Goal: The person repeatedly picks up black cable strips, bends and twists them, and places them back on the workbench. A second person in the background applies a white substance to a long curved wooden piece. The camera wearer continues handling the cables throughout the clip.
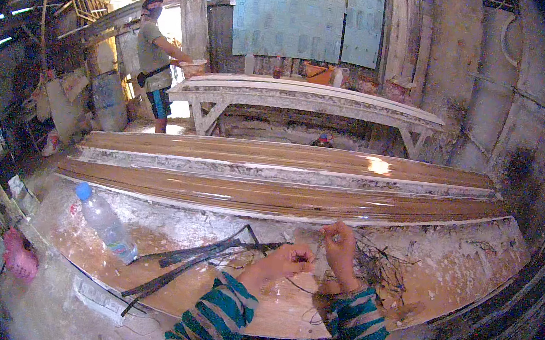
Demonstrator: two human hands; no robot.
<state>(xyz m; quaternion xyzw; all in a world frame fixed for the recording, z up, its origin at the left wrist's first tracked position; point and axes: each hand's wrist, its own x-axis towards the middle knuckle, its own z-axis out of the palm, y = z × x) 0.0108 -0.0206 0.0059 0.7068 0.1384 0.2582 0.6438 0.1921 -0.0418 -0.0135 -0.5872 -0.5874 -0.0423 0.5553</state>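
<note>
My left hand (281, 262) is closed over the near part of the work table, with a bit of thin dark strand (301, 258) showing between thumb and fingers. Just right of it and slightly higher, my right hand (339, 248) is raised with fingertips pinched together; whatever they hold is too fine to make out. Long black strips (185, 254) lie on the table to the left, running up to my left hand. A tangle of thin dark strands (385, 270) lies beside my right wrist. Both forearms wear teal and grey striped sleeves.
A clear plastic bottle with a blue cap (105, 221) lies at the left. Beyond my hands run two long glossy brown panels (269, 195). Farther back are a white-stained bench (314, 101), an orange container (319, 74) and another person (156, 56). A pink basket (21, 254) sits lower left.
</note>
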